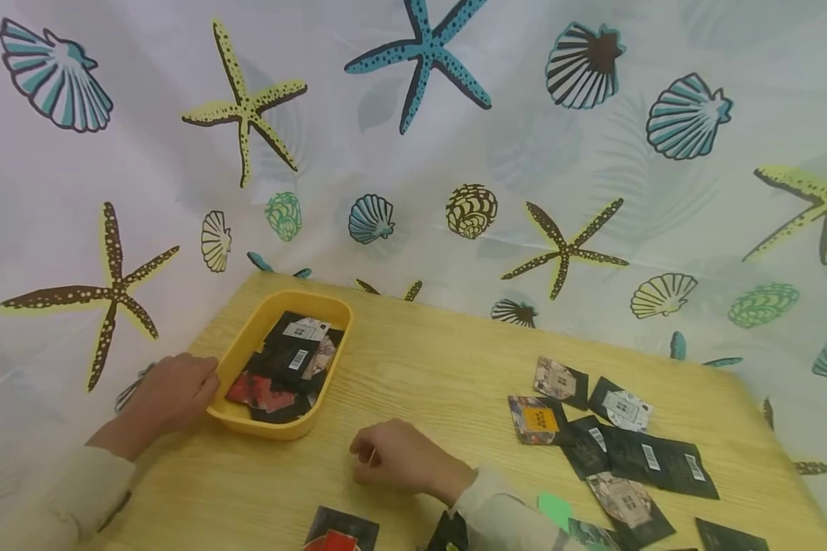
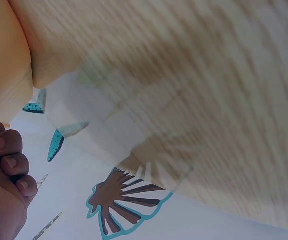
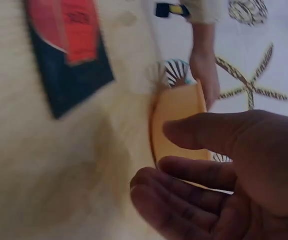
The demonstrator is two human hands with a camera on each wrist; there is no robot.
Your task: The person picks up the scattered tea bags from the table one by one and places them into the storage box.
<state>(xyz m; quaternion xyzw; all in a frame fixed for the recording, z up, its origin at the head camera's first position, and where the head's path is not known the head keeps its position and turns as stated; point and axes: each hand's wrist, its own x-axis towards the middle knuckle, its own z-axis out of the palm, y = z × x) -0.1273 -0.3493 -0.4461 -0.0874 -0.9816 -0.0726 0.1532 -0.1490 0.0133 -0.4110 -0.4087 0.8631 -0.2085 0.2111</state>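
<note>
A yellow plastic basket (image 1: 348, 321) stands at the left of the table, with several flat black packets (image 1: 286, 360) inside, some bearing red, white or patterned labels. My left hand (image 1: 179, 390) rests against the basket's outer left side, right at the rim. In the left wrist view its fingers (image 2: 14, 164) are bent in loosely beside the basket wall. To the right of the basket, my right hand (image 1: 403, 463) hovers low over the table. The right wrist view shows its fingers (image 3: 194, 192) gently bent and the thumb apart, with nothing between them.
Several black packets (image 1: 661, 459) with patterned fronts or barcodes lie spread at the right of the wood-grain table (image 1: 420, 352). Close to me lies a packet with a red label (image 1: 341, 539). A green piece (image 1: 554, 509) sits by my right sleeve. A seashell-print curtain (image 1: 413, 161) hangs behind.
</note>
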